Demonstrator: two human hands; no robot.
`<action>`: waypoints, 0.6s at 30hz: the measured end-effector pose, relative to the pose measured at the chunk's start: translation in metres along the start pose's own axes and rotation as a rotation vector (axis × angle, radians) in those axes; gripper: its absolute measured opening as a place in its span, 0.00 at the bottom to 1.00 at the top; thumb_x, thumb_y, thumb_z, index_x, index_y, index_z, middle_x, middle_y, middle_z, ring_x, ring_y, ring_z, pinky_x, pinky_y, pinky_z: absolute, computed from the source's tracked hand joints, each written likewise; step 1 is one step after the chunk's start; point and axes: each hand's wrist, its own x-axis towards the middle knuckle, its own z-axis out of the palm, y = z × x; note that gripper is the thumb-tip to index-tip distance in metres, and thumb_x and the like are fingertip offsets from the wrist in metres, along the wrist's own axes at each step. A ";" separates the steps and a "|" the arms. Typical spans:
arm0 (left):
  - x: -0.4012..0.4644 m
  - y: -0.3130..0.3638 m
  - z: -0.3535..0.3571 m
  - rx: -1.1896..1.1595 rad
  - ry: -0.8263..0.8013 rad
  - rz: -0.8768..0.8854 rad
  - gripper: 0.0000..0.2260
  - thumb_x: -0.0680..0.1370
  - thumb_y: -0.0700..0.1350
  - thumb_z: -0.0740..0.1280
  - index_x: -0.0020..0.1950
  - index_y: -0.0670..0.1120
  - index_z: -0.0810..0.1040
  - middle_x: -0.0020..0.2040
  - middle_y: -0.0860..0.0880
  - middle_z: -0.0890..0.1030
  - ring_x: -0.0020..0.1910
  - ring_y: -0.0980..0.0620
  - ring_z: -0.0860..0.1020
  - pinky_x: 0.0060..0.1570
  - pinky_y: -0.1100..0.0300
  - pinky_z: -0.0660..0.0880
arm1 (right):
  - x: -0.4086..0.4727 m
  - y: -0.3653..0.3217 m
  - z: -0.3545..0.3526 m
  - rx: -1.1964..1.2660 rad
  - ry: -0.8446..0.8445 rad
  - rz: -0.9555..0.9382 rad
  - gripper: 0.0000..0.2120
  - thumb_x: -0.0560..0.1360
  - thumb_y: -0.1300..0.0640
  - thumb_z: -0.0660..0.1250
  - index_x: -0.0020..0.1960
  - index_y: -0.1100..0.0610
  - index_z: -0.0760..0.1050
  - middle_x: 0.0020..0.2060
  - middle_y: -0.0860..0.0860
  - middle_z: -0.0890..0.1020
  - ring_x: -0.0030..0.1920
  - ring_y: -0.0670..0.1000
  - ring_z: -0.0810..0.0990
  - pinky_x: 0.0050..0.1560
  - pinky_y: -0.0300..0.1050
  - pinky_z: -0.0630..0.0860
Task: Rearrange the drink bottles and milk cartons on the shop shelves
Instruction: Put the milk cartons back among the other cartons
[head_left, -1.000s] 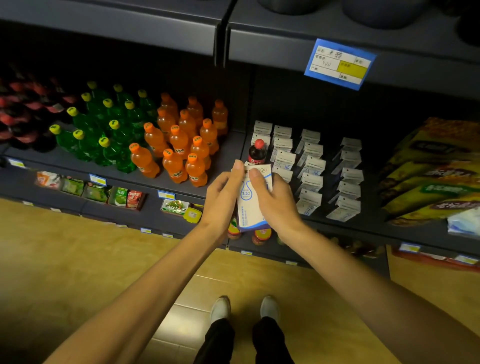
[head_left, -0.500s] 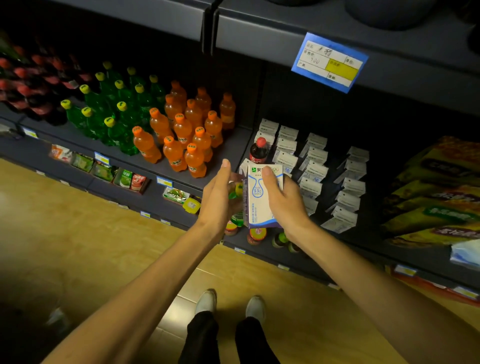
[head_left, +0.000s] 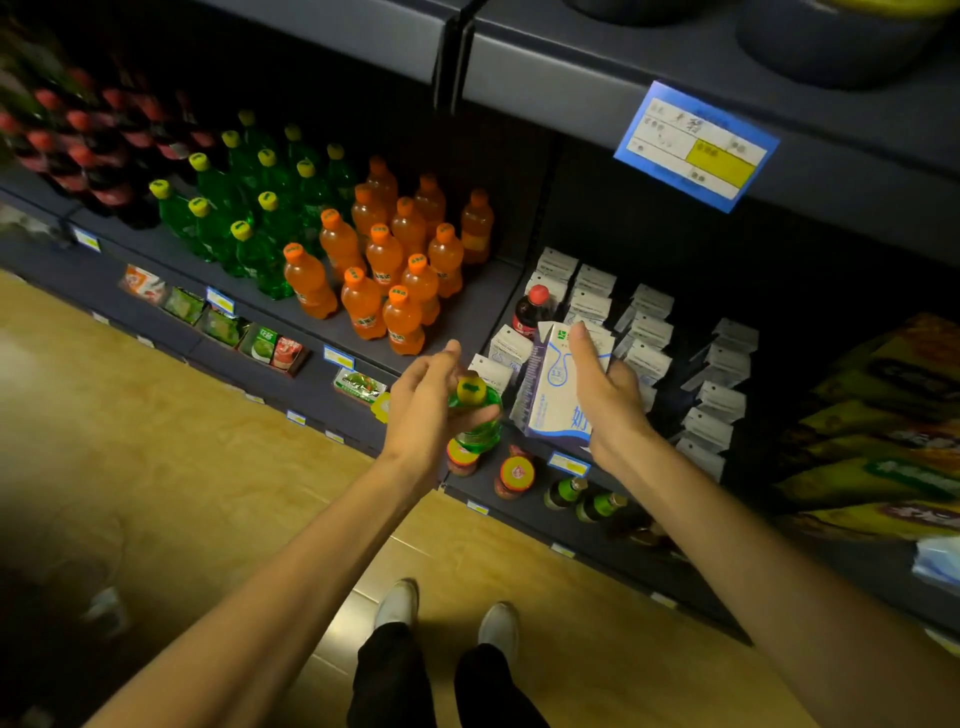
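Change since half a second ago: the two hands, then close together around one milk carton, are now seen apart. A green bottle (head_left: 475, 415), only partly visible behind the carton before, is now held clear of it on the left. The carton has been tipped to lean left at the top. The view has also swung slightly, the shelf rows sitting further right in the picture.

Left hand (head_left: 428, 410): fingers curled round the green bottle, thumb across its front below the yellow cap, index finger raised above the cap. The bottle is held in front of the shelf edge (head_left: 332, 384), not resting on it, just above jars on the lower shelf.

Right hand (head_left: 605, 395): the milk carton (head_left: 553, 395) is gripped from its right side, the thumb laid up the front face to the top edge, the other fingers wrapped behind and mostly hidden. The carton's lower end is over the front lip of the shelf; whether it touches the shelf cannot be told.

Bottle and carton are near each other but apart.

Behind the carton: rows of white milk cartons (head_left: 644, 322) with one dark red-capped bottle (head_left: 531, 312) standing among them at the left. Further left on the same shelf level: orange bottles (head_left: 384, 270), then green bottles (head_left: 249, 208), then dark red-capped bottles (head_left: 88, 150), blurred. A blue price tag (head_left: 696, 145) hangs from the shelf above.
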 end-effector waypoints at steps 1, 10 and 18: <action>0.000 0.001 -0.001 0.012 0.014 0.021 0.09 0.79 0.46 0.67 0.46 0.41 0.74 0.46 0.45 0.72 0.43 0.47 0.79 0.40 0.53 0.83 | 0.005 -0.001 0.001 -0.001 0.025 0.017 0.15 0.78 0.43 0.66 0.48 0.55 0.79 0.46 0.52 0.86 0.43 0.48 0.85 0.40 0.42 0.83; 0.022 0.012 -0.032 0.278 0.108 0.075 0.12 0.72 0.29 0.71 0.48 0.42 0.72 0.41 0.43 0.77 0.23 0.51 0.76 0.27 0.59 0.77 | 0.052 -0.004 0.014 0.029 0.134 0.112 0.32 0.71 0.35 0.70 0.62 0.60 0.76 0.53 0.54 0.84 0.50 0.53 0.84 0.50 0.52 0.83; 0.029 0.040 -0.071 0.286 0.208 0.104 0.12 0.73 0.28 0.70 0.45 0.43 0.71 0.49 0.30 0.78 0.24 0.48 0.77 0.26 0.58 0.76 | 0.060 -0.004 0.088 -0.004 -0.019 0.108 0.18 0.74 0.38 0.69 0.48 0.54 0.77 0.47 0.52 0.84 0.43 0.50 0.84 0.46 0.48 0.81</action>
